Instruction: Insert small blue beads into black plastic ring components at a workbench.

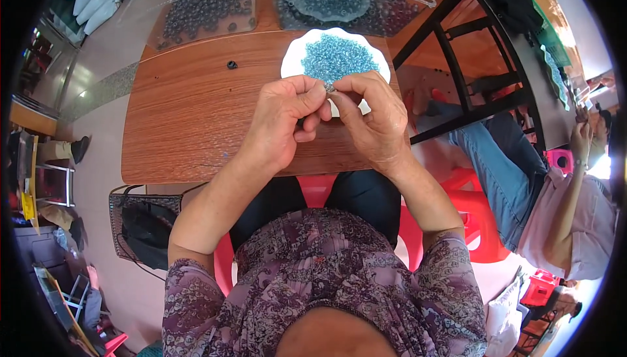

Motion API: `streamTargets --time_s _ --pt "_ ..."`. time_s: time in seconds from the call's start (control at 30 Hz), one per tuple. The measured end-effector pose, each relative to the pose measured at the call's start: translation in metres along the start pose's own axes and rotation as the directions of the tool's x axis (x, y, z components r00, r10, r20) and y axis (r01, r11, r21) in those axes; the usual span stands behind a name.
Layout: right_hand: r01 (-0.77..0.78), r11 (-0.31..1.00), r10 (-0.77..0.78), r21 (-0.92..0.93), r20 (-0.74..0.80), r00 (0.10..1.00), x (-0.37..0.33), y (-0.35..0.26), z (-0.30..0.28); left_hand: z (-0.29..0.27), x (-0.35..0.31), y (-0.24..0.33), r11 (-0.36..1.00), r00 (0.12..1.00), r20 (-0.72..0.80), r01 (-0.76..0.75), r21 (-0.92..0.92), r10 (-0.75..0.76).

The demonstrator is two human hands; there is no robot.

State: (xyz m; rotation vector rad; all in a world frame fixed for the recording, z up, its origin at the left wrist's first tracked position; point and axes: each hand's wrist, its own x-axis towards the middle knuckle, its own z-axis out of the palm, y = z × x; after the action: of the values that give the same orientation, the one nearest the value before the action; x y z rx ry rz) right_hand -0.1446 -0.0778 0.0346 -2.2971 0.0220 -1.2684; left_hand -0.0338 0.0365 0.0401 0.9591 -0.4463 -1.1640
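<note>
My left hand (281,115) and my right hand (377,114) meet over the near rim of a scalloped white plate (290,63). Thumb and forefinger of each are pinched together on a tiny shiny piece (330,87), too small to name. A bit of a small black part (301,122) shows among the curled fingers of my left hand. The plate carries a heap of small clear blue pieces (336,55) that look like beads. On the wooden table (189,109), left of the plate, lies a loose small black round part (232,64).
Two clear bins, a left one (209,17) and a right one (392,14), hold many black round parts at the table's far edge. To the right are a dark table frame (450,63) and a seated person (568,207). A black bag (147,226) is at lower left.
</note>
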Motion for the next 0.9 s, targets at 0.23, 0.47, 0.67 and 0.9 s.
streamTargets --time_s 0.23,0.47,0.67,0.9 --pt "-0.137 0.975 0.136 0.173 0.015 0.991 -0.002 0.012 0.004 0.0 0.012 -0.002 1.0 0.999 -0.033 0.008 0.019 -0.007" --pt "-0.287 0.926 0.274 0.246 0.086 0.958 -0.004 0.02 0.003 -0.008 0.024 0.004 0.99 0.991 0.008 0.132 0.04 -0.132" --pt "-0.405 0.873 0.382 0.271 0.136 0.914 -0.003 0.024 0.002 -0.011 0.033 0.001 0.987 0.989 -0.004 0.149 0.056 -0.149" --pt "-0.45 0.862 0.441 0.234 0.095 0.893 -0.003 0.024 0.001 -0.005 0.034 -0.013 0.968 0.994 -0.093 -0.035 0.249 0.06"
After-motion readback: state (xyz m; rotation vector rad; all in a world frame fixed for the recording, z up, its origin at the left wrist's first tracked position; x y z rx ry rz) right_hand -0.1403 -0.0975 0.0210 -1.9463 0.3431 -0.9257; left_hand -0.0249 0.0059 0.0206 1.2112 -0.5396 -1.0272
